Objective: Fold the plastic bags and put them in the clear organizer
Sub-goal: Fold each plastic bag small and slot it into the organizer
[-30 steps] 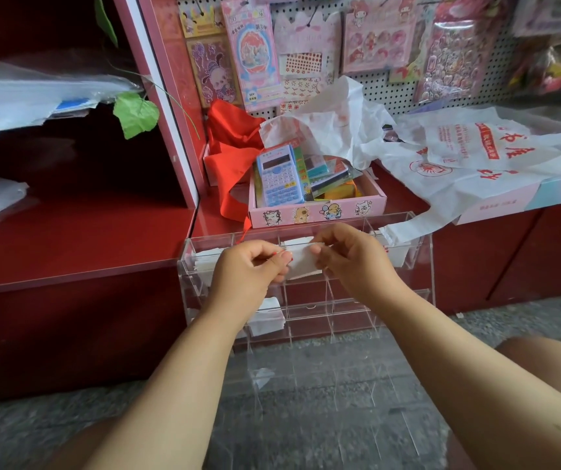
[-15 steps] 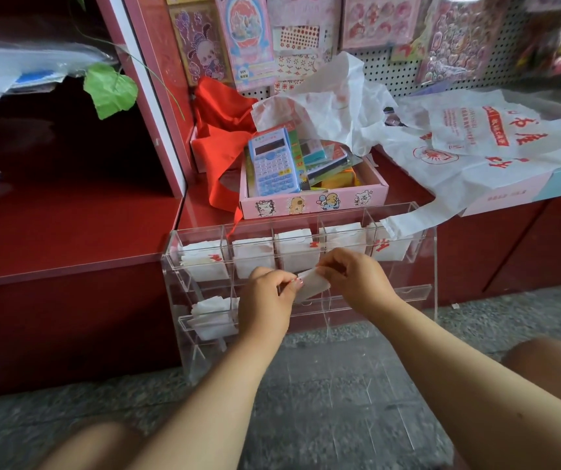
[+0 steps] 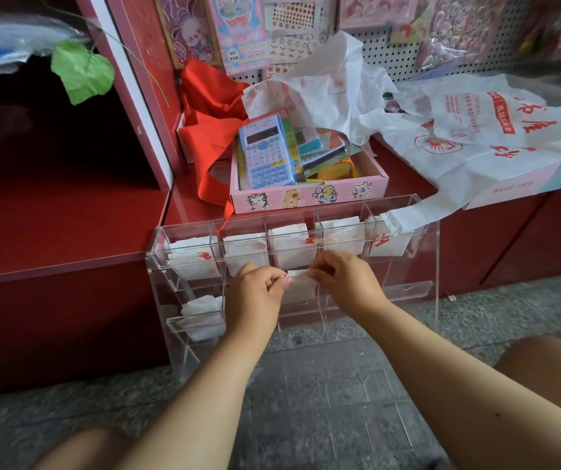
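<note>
A clear organizer (image 3: 431, 266) stands on the floor against the red shelf. Its top row holds several folded white bags (image 3: 289, 244) with red print. Another folded bag (image 3: 203, 315) lies in the left compartment of the row below. My left hand (image 3: 255, 296) and my right hand (image 3: 343, 283) pinch a small folded white plastic bag (image 3: 301, 284) between them, in front of the organizer's middle row. Its lower part is hidden behind my fingers.
Unfolded white bags with red print (image 3: 475, 130) lie on the shelf at the right, one handle hanging over the organizer. A pink box (image 3: 306, 196) with a blue calculator (image 3: 265, 154) sits behind it. A red bag (image 3: 211, 130) lies at the left. My knees frame the grey floor.
Both hands have carried the folded bag down from the top row to the middle row. The view has shifted closer and lower on the organizer.
</note>
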The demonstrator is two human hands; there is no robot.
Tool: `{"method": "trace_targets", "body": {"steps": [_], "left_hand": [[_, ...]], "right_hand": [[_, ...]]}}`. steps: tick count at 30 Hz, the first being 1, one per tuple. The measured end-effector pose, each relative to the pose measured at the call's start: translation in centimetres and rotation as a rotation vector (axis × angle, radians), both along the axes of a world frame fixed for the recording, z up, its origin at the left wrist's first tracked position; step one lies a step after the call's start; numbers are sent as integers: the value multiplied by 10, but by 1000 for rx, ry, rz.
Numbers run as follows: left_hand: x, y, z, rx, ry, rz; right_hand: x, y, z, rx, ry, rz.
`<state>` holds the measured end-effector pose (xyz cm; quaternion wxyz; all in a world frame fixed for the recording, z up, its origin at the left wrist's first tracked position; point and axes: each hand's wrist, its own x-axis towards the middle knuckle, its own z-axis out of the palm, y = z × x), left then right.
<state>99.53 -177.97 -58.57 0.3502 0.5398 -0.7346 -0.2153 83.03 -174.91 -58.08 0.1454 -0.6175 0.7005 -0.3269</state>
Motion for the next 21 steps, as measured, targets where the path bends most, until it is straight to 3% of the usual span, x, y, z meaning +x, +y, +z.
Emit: {"method": "trace_targets", "body": {"steps": [4, 11, 21], "left_hand": [[-4, 0, -10, 91, -129, 15], [-7, -5, -18, 46, -377, 53], [-6, -3, -17, 36, -310, 49]], "right_hand": [[-4, -3, -10, -13, 40, 12], [-4, -4, -13, 76, 95, -14], [-6, -3, -15, 48, 88, -14]]}}
